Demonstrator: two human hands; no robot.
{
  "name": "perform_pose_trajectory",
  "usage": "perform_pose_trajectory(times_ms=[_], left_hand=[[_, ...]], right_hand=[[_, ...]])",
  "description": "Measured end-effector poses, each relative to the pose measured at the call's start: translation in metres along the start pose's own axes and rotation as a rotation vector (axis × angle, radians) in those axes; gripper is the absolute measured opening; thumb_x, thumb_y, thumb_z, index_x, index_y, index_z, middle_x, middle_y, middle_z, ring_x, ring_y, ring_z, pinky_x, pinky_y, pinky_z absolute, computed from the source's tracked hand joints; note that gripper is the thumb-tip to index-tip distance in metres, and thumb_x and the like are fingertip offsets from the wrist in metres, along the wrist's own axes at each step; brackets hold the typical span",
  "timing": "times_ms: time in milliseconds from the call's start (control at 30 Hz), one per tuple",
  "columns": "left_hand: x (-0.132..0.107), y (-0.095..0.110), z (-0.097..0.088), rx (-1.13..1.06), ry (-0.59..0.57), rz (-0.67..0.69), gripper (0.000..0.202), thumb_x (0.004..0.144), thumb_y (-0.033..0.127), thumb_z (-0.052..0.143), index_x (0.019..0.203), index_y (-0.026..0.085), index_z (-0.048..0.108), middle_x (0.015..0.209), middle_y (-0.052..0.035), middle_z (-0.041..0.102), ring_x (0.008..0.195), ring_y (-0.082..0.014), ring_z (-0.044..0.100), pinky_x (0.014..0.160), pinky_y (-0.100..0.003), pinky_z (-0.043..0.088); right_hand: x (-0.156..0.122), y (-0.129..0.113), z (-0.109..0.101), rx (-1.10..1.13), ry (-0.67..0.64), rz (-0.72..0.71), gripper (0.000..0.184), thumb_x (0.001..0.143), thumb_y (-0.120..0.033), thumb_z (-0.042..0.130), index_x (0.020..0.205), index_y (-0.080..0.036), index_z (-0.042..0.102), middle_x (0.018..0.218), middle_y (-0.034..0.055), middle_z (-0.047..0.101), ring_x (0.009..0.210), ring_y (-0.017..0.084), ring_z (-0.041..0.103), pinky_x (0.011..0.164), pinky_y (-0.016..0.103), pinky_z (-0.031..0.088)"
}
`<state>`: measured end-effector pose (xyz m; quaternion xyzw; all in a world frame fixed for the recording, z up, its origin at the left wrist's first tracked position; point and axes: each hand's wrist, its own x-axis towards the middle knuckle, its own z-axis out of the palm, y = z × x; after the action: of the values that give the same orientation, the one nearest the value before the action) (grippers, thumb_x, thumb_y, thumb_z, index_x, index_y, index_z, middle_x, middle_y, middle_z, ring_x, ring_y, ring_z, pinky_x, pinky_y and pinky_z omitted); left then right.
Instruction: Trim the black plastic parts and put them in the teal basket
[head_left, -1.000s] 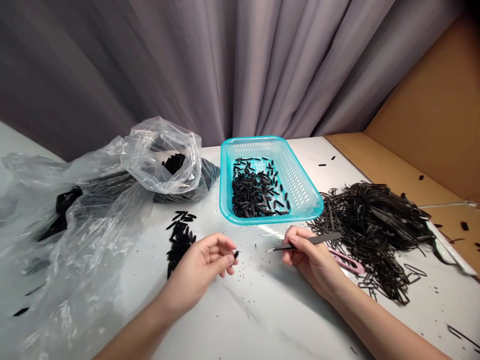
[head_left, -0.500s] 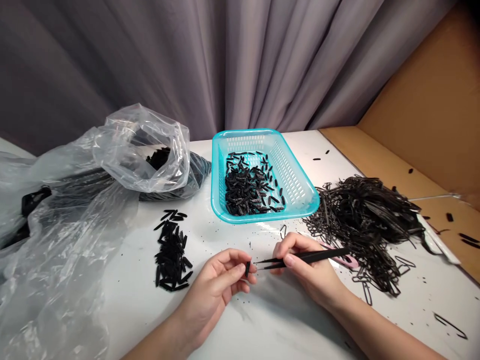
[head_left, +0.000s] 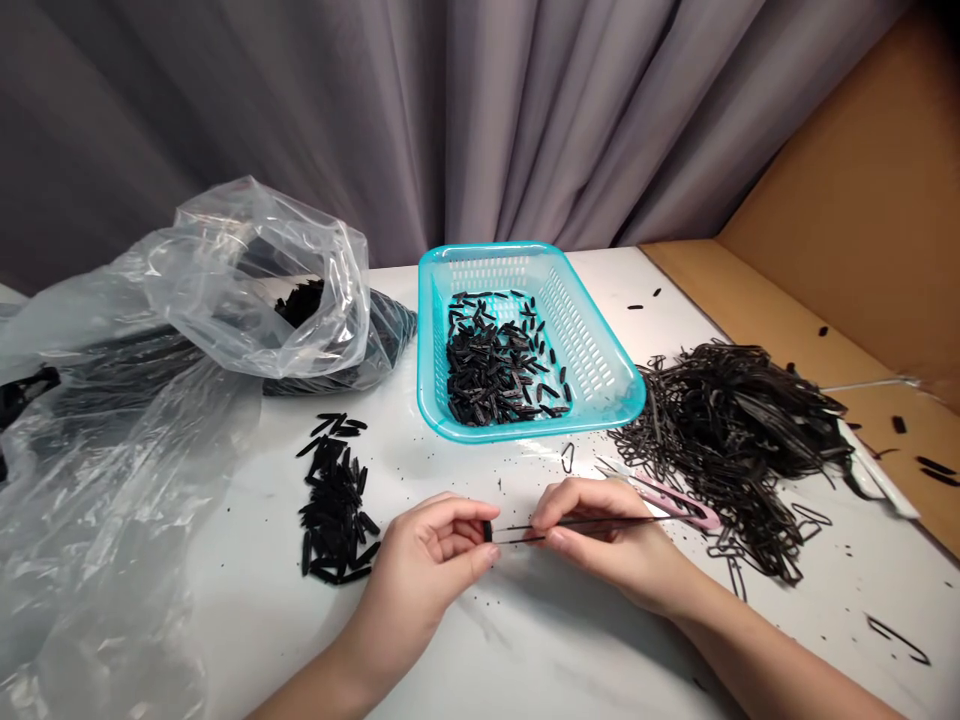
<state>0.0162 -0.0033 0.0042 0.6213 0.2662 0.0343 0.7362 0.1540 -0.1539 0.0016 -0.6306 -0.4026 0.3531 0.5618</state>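
Observation:
My left hand point(head_left: 431, 570) pinches a small black oblong piece point(head_left: 487, 530) between thumb and forefinger, just above the white table point(head_left: 525, 640). My right hand point(head_left: 607, 545) grips black tweezers point(head_left: 525, 533) whose tips point left and touch that piece. A loose pile of the same black pieces point(head_left: 334, 500) lies left of my left hand. Behind the hands stands a turquoise basket point(head_left: 592, 335) partly filled with more black pieces.
A crumpled clear plastic bag point(head_left: 172, 350) with black parts inside covers the left side. A tangle of thin black strips point(head_left: 735, 420) lies at the right, with a pink tool point(head_left: 675, 500) at its near edge. Cardboard point(head_left: 847, 250) rises at the right. Grey curtain behind.
My hands came together: the tweezers swung in from the right and their tips now meet the piece in my left fingers. The view shifted slightly downward and left.

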Motion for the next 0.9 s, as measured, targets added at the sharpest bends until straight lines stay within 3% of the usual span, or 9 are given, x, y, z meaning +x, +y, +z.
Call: perform_pose_trajectory(times_ms=[700, 900], left_hand=[[0.0, -0.003, 0.001, 0.156, -0.005, 0.084, 0.017, 0.071, 0.016, 0.066, 0.087, 0.02, 0.067, 0.084, -0.0012, 0.057, 0.07, -0.013, 0.056, 0.067, -0.026, 0.051], [0.0, -0.001, 0.001, 0.127, -0.03, 0.056, 0.018, 0.071, 0.014, 0.066, 0.088, 0.021, 0.067, 0.086, -0.0007, 0.057, 0.072, -0.0126, 0.057, 0.068, -0.024, 0.05]], right_hand=[[-0.001, -0.007, 0.002, -0.22, -0.01, -0.004, 0.01, 0.081, -0.024, 0.057, 0.074, -0.017, 0.061, 0.068, 0.0017, 0.063, 0.06, 0.012, 0.055, 0.053, 0.023, 0.041], [0.004, -0.008, 0.001, 0.009, -0.021, 0.071, 0.014, 0.083, -0.026, 0.057, 0.075, -0.016, 0.061, 0.069, 0.0031, 0.066, 0.065, 0.013, 0.059, 0.058, 0.022, 0.045]])
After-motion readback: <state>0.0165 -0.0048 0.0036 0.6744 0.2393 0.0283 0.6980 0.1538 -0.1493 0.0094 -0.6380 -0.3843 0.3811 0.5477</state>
